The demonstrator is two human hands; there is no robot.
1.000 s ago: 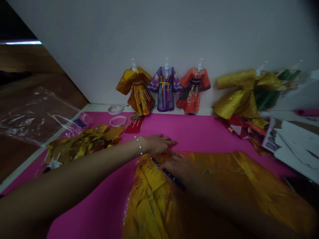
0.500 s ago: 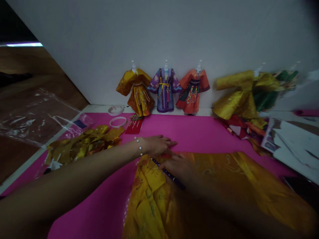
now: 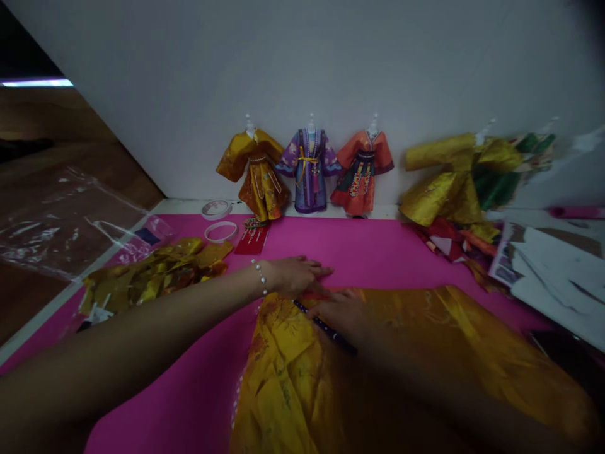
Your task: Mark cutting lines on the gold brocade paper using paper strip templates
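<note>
My left hand [image 3: 299, 276], with a beaded bracelet [image 3: 261, 277] at the wrist, lies flat with its fingers stretched to the right. It rests at the far edge of a golden-yellow patterned fabric [image 3: 293, 378], which is creased on its left side. Close beside it, my right hand [image 3: 347, 315] presses on the same edge. A dark dotted pen [image 3: 326, 330] is tucked in that hand, lying slantwise over the fabric with one end pointing to the far left. The right thumb is hard to make out in the dim light.
Small dress forms in a golden robe [image 3: 259, 170], a purple robe [image 3: 311, 170] and an orange robe [image 3: 363, 173] stand along the wall. Fabric scraps [image 3: 161, 271], tape rolls [image 3: 221, 232] and a red card [image 3: 252, 238] lie left; white papers [image 3: 558, 271] lie right on the pink mat [image 3: 155, 391].
My right hand has shifted slightly to the right over the fabric, and the pen has moved with it. My left hand stays at the far edge. The view has turned a little.
</note>
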